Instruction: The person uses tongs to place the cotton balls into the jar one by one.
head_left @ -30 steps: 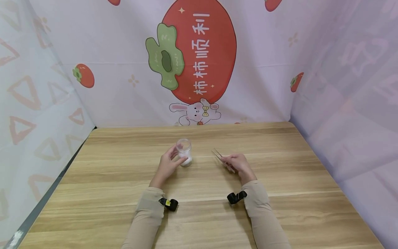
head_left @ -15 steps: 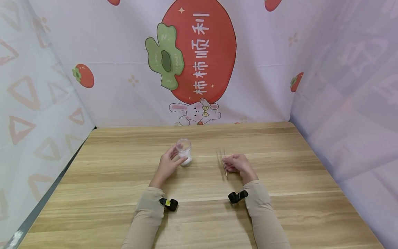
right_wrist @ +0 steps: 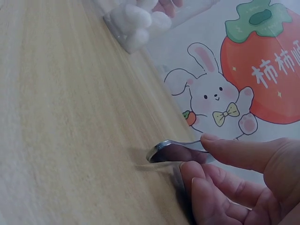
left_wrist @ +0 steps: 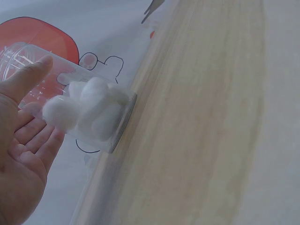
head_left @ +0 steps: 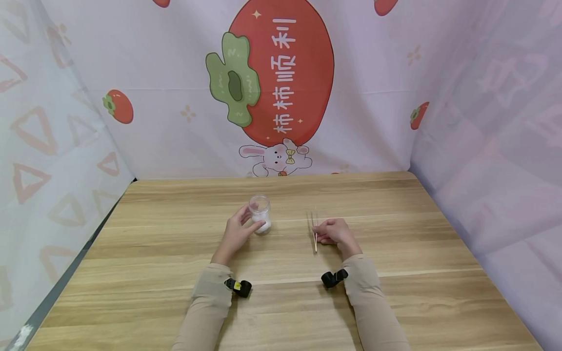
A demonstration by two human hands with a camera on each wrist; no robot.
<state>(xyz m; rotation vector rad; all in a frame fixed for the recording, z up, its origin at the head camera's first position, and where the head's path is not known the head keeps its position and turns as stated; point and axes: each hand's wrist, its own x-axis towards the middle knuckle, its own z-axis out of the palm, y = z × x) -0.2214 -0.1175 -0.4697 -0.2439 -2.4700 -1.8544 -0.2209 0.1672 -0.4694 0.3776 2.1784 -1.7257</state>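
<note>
My left hand (head_left: 237, 233) holds a clear jar (head_left: 260, 206) upright on the table, thumb on its near side and fingers round its left. White cotton balls (left_wrist: 89, 105) fill its lower part, and the jar has no lid on. To the right, my right hand (head_left: 335, 232) pinches a pair of slim metal tweezers (head_left: 314, 240) between thumb and fingers. Their joined end points toward me; the two spread tips point at the back wall. In the right wrist view the tweezers (right_wrist: 171, 144) show shiny metal close over the tabletop, partly covered by my fingers.
A wood-grain table (head_left: 281, 312) spans the space below both hands. White cloth printed with a persimmon and a rabbit (head_left: 281, 158) hangs behind its back edge, and more cloth hangs at both sides. A black wrist camera (head_left: 334, 279) sits on each sleeve.
The tweezers have turned in my right hand, from slanting up-left to pointing almost straight away from me. My left hand and the jar have stayed put.
</note>
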